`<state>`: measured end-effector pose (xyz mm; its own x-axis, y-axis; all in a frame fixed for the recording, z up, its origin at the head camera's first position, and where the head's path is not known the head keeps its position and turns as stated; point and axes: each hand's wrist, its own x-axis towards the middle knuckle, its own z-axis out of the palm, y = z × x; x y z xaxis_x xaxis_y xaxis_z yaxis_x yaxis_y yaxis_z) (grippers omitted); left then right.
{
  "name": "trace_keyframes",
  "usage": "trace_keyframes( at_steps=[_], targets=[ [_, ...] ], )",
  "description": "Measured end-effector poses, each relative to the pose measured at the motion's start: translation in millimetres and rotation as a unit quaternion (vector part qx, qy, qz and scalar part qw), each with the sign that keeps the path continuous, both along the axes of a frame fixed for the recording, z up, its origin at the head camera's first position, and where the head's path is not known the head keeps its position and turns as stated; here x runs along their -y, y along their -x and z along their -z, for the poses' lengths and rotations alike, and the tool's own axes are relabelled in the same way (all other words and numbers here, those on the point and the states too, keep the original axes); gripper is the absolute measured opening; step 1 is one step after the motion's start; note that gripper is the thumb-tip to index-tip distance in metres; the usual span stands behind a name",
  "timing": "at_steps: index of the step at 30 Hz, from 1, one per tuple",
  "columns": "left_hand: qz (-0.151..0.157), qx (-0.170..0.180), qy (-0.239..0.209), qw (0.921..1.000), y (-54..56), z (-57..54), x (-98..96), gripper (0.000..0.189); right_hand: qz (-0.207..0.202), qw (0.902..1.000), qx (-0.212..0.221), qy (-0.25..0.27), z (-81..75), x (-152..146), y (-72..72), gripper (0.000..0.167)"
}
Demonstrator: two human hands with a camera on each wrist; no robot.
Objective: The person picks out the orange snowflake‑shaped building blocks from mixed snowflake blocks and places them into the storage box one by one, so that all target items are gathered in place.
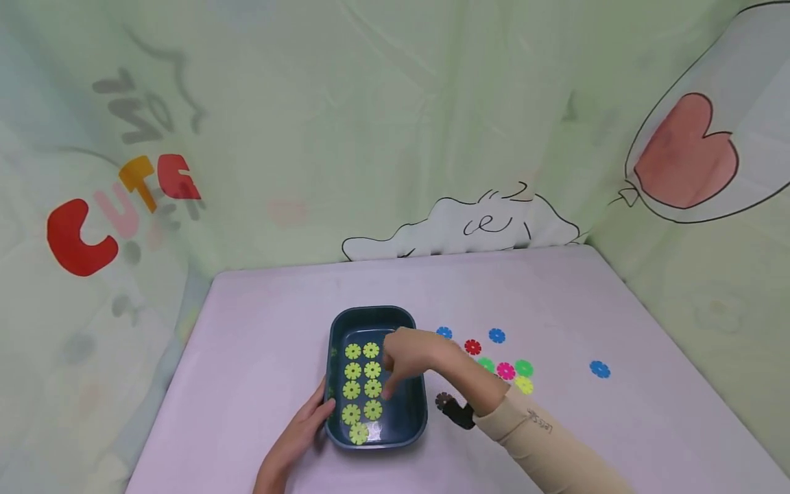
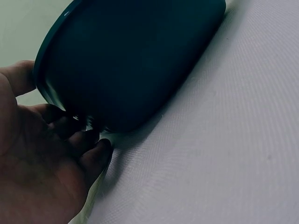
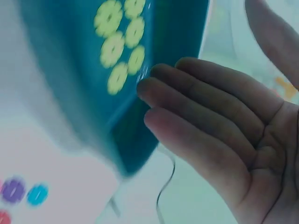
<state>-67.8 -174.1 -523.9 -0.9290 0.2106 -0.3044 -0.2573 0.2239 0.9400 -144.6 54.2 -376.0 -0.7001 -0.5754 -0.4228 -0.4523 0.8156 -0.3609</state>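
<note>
A dark blue-green rectangular tray (image 1: pixel 404 415) rests on the table, with several yellow-green notched plastic discs (image 1: pixel 351 390) laid in two columns on its floor. My left hand (image 1: pixel 302 424) grips the tray's near left side. In the left wrist view its thumb (image 2: pixel 23 77) is at the rim and its fingers (image 2: pixel 96 156) bend against the outer wall. Over the tray's right half is my right hand (image 1: pixel 410 353), beside the right column of discs. The right wrist view shows its fingers (image 3: pixel 201 121) extended, thumb apart, nothing held.
Right of the tray lie loose discs: blue (image 1: pixel 496 335), red (image 1: pixel 472 347), pink (image 1: pixel 506 371), green (image 1: pixel 524 368) and yellow (image 1: pixel 524 385). Another blue disc (image 1: pixel 600 369) lies farther right. A brown disc (image 1: pixel 443 400) is near my right forearm. Printed curtains (image 1: pixel 395 137) stand behind the table.
</note>
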Motion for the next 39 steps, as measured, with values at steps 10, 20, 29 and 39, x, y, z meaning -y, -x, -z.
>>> trace_keyframes(
  at_steps=[10,20,29,39],
  targets=[
    [-0.023,0.01,0.014,0.9996,-4.7,-3.5,7.9,0.068,0.114,0.9926,0.0,0.042,-8.5,-85.6,6.4,0.032],
    [-0.018,0.019,0.013,0.9996,-4.7,-4.2,6.5,0.069,0.198,0.9798,-0.018,0.023,7.6,-152.1,-9.1,0.034],
    [-0.017,0.023,0.011,0.9995,-3.1,-3.8,0.3,0.068,0.26,0.9649,-0.034,-0.012,28.8,-187.3,-17.4,0.038],
    [-0.016,0.026,0.012,0.9995,-2.5,-3.9,-3.9,0.068,0.281,0.959,-0.039,-0.01,46.5,-198.4,-21.7,0.036]
  ],
)
